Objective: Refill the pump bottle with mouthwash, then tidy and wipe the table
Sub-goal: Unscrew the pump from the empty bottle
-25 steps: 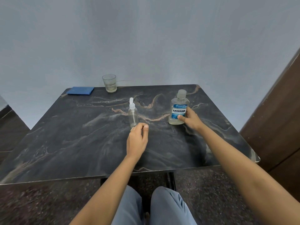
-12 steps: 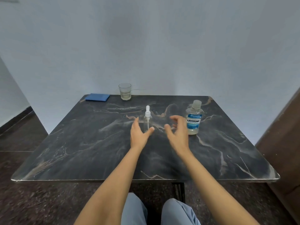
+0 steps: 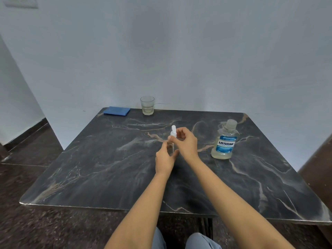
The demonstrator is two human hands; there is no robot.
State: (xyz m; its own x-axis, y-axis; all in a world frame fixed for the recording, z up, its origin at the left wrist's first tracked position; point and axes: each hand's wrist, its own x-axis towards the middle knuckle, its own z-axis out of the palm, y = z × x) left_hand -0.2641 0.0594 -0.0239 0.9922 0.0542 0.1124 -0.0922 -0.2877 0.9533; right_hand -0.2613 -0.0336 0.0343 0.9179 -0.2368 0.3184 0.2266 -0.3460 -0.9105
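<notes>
A small clear pump bottle (image 3: 173, 131) with a white pump head stands upright in the middle of the dark marble table (image 3: 107, 168). My left hand (image 3: 165, 158) grips its lower body. My right hand (image 3: 185, 142) pinches the collar just under the pump head. Most of the bottle's body is hidden behind my fingers. The mouthwash bottle (image 3: 224, 141), clear with a blue label and a capped top, stands to the right, apart from both hands.
A drinking glass (image 3: 147, 105) with a little liquid stands at the table's far edge. A folded blue cloth (image 3: 116, 111) lies to its left. A pale wall runs behind the table, and a dark wooden panel (image 3: 321, 168) stands at the right.
My right hand left the mouthwash bottle, crossed to the left and took hold of the pump bottle's top. My left hand closed around the pump bottle's body. The camera view tilted up.
</notes>
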